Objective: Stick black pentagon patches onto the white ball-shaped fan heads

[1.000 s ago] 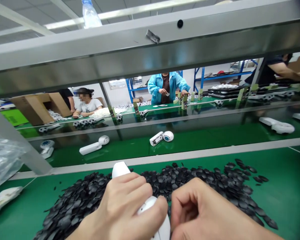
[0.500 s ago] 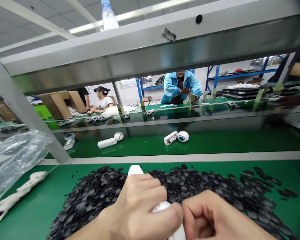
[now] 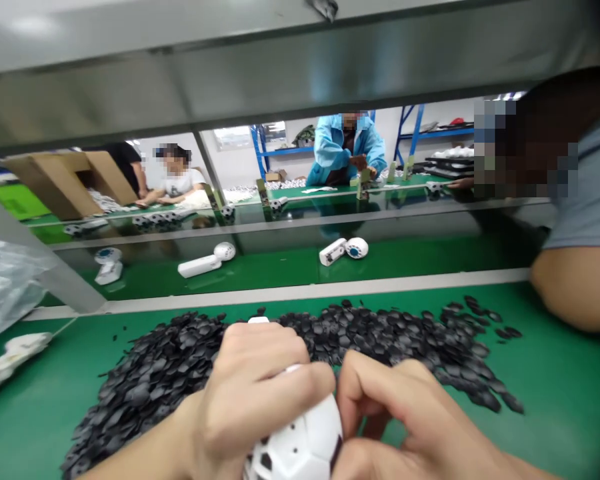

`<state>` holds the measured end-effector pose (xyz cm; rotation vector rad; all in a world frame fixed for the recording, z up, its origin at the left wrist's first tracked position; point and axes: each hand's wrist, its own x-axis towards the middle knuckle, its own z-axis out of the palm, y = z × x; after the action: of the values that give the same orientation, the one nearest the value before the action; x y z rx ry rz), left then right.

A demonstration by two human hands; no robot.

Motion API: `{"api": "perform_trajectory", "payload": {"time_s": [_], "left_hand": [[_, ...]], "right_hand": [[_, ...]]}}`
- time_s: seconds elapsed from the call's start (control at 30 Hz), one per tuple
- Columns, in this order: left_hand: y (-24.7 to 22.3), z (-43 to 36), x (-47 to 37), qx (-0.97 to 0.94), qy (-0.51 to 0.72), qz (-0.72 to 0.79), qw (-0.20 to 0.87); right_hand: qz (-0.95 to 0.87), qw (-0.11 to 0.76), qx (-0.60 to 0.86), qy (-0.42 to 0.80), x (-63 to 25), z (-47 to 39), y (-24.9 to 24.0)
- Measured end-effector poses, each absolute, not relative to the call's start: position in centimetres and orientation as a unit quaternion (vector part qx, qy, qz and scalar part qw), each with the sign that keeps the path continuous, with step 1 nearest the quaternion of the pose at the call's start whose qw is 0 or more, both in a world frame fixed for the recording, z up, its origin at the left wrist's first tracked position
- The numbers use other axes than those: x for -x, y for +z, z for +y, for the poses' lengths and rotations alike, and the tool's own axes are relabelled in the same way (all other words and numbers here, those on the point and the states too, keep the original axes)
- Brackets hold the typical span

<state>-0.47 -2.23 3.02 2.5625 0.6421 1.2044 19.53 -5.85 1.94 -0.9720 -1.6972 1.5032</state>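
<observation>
My left hand [image 3: 265, 393] is wrapped round a white handheld fan [image 3: 307, 433] whose round head is patterned like a football. The fan's handle end shows just beyond my knuckles, and its head points toward me. A few dark patches and small holes mark the white shell. Against the right side of the head, my right hand [image 3: 400, 420] has its fingers bent in a pinch. Whatever lies between those fingertips is hidden. Beyond and beside both hands spreads a heap of small black flat pieces [image 3: 145, 380] on the green work surface [image 3: 545, 427].
Behind a pale rail, a green belt carries white fans, one [image 3: 200, 261] with its round head at the right and another [image 3: 344, 251] with its handle open. A plastic bag [image 3: 10, 287] lies left. A co-worker's arm [image 3: 580, 287] reaches in at right. Other people sit across.
The view has tilted down and shifted. More of the fan's round head now shows between my hands, and my right fingers have opened out somewhat. A co-worker has leaned in at the right.
</observation>
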Motion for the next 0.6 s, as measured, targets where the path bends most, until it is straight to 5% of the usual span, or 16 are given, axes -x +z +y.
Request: {"api": "perform_trajectory", "payload": {"time_s": [0.2,0.3,0.47,0.6], "left_hand": [[5.4,-2.9,0.0,-0.743,0.372,0.340,0.441],[6.4,-1.7,-0.4,-0.644,0.329,0.375,0.580],[5.1,-0.8,-1.4,-0.595,0.279,0.437,0.614],[3.8,-0.5,-1.8,-0.580,0.268,0.453,0.622]], "right_hand": [[-0.676,0.441,0.281,0.520,-20.6,-3.4,4.1],[-0.686,0.510,0.358,0.375,-23.2,0.1,4.1],[-0.775,0.172,0.595,0.124,-26.2,4.1,2.6],[-0.781,0.086,0.609,0.109,-26.4,5.1,0.8]]}}
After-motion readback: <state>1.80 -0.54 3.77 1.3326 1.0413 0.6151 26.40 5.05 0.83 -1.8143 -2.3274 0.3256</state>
